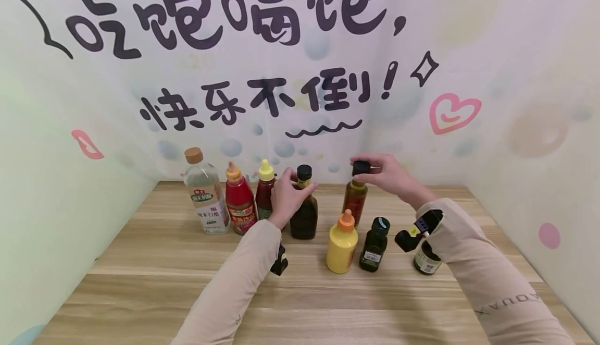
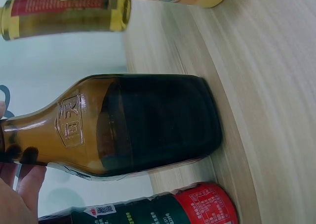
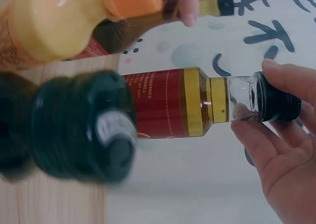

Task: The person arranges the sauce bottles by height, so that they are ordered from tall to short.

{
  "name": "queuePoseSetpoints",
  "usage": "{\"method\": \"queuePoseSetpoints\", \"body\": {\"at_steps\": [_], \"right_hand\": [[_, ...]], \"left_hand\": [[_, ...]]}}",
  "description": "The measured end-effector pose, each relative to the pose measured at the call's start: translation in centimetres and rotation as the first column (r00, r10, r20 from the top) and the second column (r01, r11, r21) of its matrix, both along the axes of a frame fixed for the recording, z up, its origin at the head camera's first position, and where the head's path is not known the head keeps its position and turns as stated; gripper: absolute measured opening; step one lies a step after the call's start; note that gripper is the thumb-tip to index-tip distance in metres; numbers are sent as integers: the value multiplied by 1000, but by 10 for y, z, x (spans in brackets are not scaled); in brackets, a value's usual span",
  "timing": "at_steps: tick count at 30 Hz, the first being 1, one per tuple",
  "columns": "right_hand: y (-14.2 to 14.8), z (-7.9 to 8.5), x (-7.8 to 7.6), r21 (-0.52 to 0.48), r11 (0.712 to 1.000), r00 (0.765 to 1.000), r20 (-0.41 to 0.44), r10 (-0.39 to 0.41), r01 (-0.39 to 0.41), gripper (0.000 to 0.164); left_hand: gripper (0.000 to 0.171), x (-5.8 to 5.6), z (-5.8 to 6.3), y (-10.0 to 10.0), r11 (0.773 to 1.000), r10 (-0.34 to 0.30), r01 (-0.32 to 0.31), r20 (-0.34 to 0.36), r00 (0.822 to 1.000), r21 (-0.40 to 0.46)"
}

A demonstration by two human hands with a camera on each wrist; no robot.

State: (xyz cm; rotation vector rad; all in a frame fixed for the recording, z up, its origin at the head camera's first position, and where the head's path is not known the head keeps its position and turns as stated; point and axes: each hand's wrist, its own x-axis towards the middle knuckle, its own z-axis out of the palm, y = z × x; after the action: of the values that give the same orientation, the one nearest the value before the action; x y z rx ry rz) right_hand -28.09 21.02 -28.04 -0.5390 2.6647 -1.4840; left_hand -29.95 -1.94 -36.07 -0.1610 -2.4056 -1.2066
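My left hand (image 1: pixel 290 196) grips a dark soy sauce bottle (image 1: pixel 303 220) by its neck. In the left wrist view this bottle (image 2: pixel 158 122) is brown glass with embossed characters, dark liquid filling its lower part. My right hand (image 1: pixel 391 175) holds a small oil bottle (image 1: pixel 354 199) at its black cap, thumb and fingers around the cap and clear neck. The right wrist view shows the oil bottle's red label (image 3: pixel 160 103) between yellow bands. In front of it stand a yellow squeeze bottle (image 1: pixel 341 248) with an orange tip and a dark green capped bottle (image 1: pixel 373 251).
Left of the soy sauce stand a white vinegar bottle (image 1: pixel 206 199), a red sauce bottle (image 1: pixel 241 204) with an orange cap, and a dark sauce bottle (image 1: pixel 265 194) with a yellow cap. A small jar (image 1: pixel 426 261) sits under my right wrist. Behind the wooden table (image 1: pixel 300 303) hangs a printed cloth (image 1: pixel 281 142).
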Motion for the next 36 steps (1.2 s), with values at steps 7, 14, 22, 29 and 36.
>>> {"method": "queuePoseSetpoints", "body": {"at_steps": [7, 14, 22, 29, 36], "right_hand": [[-16, -9, -7, -38, 999, 999, 13, 32, -32, 40], [-26, -17, -10, -52, 998, 998, 26, 49, -47, 40], [-33, -25, -15, -59, 997, 998, 40, 42, -39, 39], [-34, -32, -19, -49, 998, 998, 47, 37, -35, 38], [-37, -35, -20, -46, 999, 998, 55, 30, -28, 39]], "left_hand": [[44, 2, 2, 0, 1000, 1, 0, 4, 1000, -22], [44, 1, 2, 1, 999, -15, 15, -10, 1000, -32], [43, 1, -1, 1, 999, -11, 11, -16, 1000, -31], [43, 1, 0, 1, 999, -1, 1, -11, 1000, -40], [43, 0, 1, 0, 999, -10, 10, 0, 1000, -41]]}}
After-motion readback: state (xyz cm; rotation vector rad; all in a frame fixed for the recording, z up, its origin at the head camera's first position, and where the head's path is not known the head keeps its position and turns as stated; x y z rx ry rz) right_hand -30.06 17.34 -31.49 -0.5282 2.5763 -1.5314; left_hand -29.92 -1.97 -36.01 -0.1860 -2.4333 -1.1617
